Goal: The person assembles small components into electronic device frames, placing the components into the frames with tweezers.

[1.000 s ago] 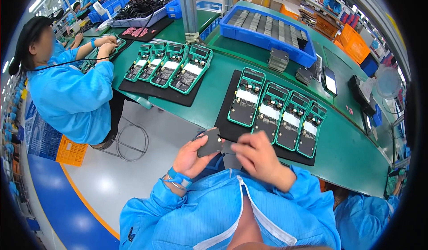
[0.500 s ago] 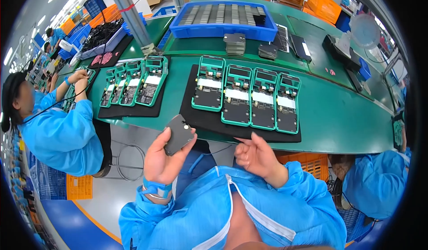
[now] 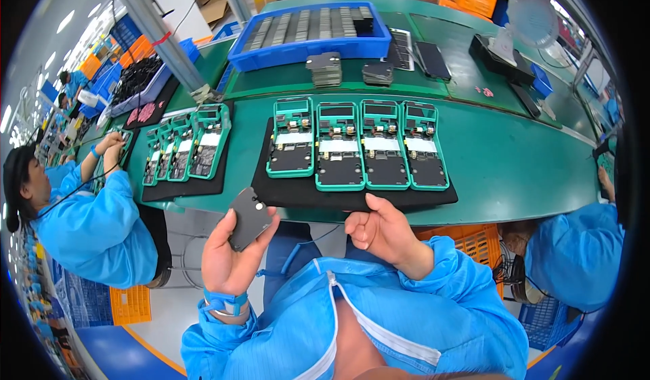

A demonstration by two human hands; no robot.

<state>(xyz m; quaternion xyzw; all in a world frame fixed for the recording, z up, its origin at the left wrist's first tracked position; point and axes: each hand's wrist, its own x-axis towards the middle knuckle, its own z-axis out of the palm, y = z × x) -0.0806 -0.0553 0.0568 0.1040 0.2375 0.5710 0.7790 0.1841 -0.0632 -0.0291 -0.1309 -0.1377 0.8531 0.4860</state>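
My left hand (image 3: 232,261), with a blue band at the wrist, grips a flat dark grey plate (image 3: 248,223) by its edges. The plate is tilted and has a small white dot near its upper right edge. To the right, my right hand (image 3: 389,234) is raised just off the bench's front edge, fingers curled and thumb up. Whatever it may hold is hidden by the fingers. Beyond it, several green-framed device housings (image 3: 339,170) stand in a row on a black mat (image 3: 262,189). Each has a dark plate in its lower part and a white strip across the middle.
A second black mat (image 3: 183,189) at left carries more green housings (image 3: 208,143). Behind are stacks of grey plates (image 3: 325,72) and a blue tray (image 3: 271,56) of parts. Co-workers in blue sit left (image 3: 95,224) and right (image 3: 575,255). A metal post (image 3: 152,31) rises from the bench.
The view has shifted, so the bench things sit further left in the picture. My left hand still holds the plate, now tilted more upright. My right hand's fingers are curled in more.
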